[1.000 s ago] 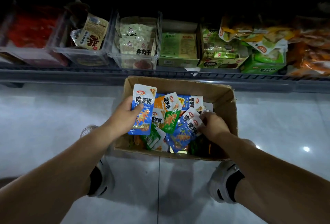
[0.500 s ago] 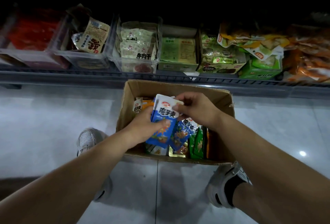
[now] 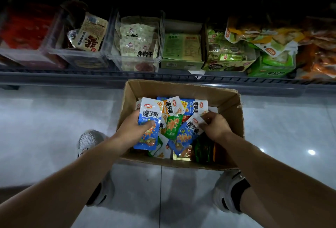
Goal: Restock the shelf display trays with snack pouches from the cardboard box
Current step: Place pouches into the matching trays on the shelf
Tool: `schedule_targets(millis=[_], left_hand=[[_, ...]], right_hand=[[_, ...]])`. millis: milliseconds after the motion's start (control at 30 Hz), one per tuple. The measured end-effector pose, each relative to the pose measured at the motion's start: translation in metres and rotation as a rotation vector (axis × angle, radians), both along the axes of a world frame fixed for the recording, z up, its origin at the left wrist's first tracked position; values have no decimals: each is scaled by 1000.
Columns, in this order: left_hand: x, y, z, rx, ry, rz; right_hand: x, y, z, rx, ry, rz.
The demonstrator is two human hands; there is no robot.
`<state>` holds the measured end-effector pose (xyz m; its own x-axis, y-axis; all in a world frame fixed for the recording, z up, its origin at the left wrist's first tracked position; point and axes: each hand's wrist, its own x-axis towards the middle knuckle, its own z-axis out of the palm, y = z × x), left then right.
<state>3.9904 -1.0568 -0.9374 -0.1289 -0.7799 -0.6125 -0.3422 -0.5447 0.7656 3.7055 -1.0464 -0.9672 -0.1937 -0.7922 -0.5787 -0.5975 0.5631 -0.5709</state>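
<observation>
An open cardboard box (image 3: 225,98) stands on the floor below the shelf, holding several blue, orange and green snack pouches. My left hand (image 3: 133,129) grips a stack of blue pouches (image 3: 150,113) over the box's left side, thumb across the front. My right hand (image 3: 215,127) pinches the white top corner of another blue pouch (image 3: 187,131) that lies among the loose ones. An orange pouch (image 3: 170,107) and a green pouch (image 3: 171,125) lie between my hands.
A low shelf runs across the back with a dark rail (image 3: 72,76). On it stand clear trays (image 3: 138,60) with pale pouches, a green carton (image 3: 181,53), more green cartons and orange bags (image 3: 320,53) at right. My two shoes (image 3: 231,191) flank the box on grey floor tiles.
My right hand left the stack and dropped to the right side of the box, where it now pinches another blue pouch. My left hand moved left again with its blue stack.
</observation>
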Motion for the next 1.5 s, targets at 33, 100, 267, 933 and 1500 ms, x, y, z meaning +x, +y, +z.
schedule_targets(millis=[33, 100, 267, 933, 1500], left_hand=[[-2, -1, 0, 15, 14, 9], [-8, -4, 2, 50, 50, 38], [-22, -5, 12, 114, 177, 83], [2, 0, -8, 142, 57, 70], [-33, 3, 30, 93, 212, 107]], right_hand=[[-1, -3, 4, -6, -74, -27], [-1, -12, 19, -24, -221, -114], [11, -29, 61, -132, -325, -2], [10, -33, -10, -51, 53, -438], [25, -21, 125, -343, -179, 61]])
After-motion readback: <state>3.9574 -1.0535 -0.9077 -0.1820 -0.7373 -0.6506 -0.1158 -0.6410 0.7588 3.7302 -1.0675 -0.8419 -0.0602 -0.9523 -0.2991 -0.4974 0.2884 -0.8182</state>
